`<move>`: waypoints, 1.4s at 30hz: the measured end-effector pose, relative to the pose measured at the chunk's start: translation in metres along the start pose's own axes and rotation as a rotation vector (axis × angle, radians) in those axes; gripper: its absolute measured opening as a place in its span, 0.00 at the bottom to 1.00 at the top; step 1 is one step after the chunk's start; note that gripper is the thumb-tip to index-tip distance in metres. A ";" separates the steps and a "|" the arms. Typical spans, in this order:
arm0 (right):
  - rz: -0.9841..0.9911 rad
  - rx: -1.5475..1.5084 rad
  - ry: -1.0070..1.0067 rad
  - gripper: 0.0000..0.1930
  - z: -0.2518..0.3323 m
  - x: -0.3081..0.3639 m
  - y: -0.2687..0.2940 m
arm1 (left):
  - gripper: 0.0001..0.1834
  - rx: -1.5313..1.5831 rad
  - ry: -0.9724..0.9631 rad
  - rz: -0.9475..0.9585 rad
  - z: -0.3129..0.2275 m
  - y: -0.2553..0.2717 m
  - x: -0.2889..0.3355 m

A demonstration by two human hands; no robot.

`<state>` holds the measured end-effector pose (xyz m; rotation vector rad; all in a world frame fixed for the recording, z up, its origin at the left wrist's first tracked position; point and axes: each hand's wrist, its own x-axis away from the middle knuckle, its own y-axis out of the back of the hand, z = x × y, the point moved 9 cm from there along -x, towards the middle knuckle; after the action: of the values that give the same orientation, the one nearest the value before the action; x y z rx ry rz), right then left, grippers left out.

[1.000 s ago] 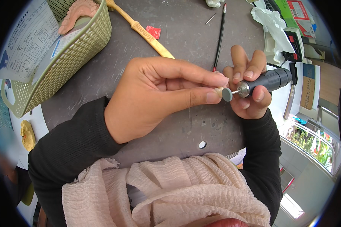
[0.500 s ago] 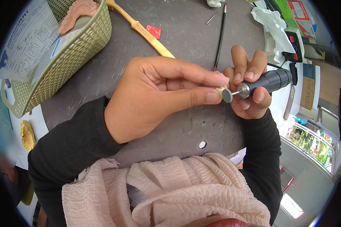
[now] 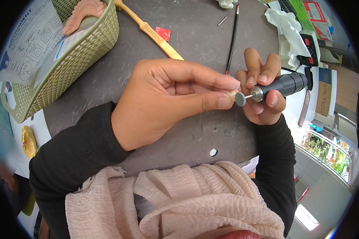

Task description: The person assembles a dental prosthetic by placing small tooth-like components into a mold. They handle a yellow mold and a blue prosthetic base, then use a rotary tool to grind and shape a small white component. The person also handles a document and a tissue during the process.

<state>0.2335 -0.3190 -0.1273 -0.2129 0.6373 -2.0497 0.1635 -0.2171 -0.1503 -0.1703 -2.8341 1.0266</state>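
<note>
Between the thumb and fingertips of my left hand (image 3: 155,101) is a small cream-coloured, tooth-like dental crown (image 3: 232,95), mostly covered by the fingers. My right hand (image 3: 262,73) wraps round a dark rotary handpiece (image 3: 285,84) with a metal collar. From its tip a thin shank carries a round grey grinding disc (image 3: 240,99). The disc sits right beside the crown; whether they touch I cannot tell. Both hands are close together above the dark worktop (image 3: 179,135).
A pale green woven basket (image 3: 73,69) at the left holds a pink dental cast (image 3: 83,15) and papers. Beyond my hands lie a wooden-handled tool (image 3: 159,40), a red square (image 3: 163,34), a black thin-handled brush (image 3: 232,38) and a metal bur (image 3: 223,20). A control box (image 3: 308,48) stands right.
The disc and crown have shifted very slightly against each other, and a little more of the crown shows. Both hands keep their grips. The whole view has moved a touch.
</note>
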 end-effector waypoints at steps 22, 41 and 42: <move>0.019 -0.015 0.026 0.13 0.001 -0.001 -0.002 | 0.13 -0.041 -0.006 0.014 -0.004 -0.002 -0.001; -0.218 -0.055 0.116 0.07 0.022 -0.001 0.024 | 0.13 -0.042 0.046 -0.071 -0.011 0.002 0.000; -0.223 -0.062 0.107 0.06 0.021 0.002 0.025 | 0.12 -0.044 0.048 -0.046 -0.008 0.001 0.000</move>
<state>0.2593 -0.3385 -0.1229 -0.2193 0.7725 -2.2694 0.1644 -0.2109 -0.1453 -0.1309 -2.8050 0.9390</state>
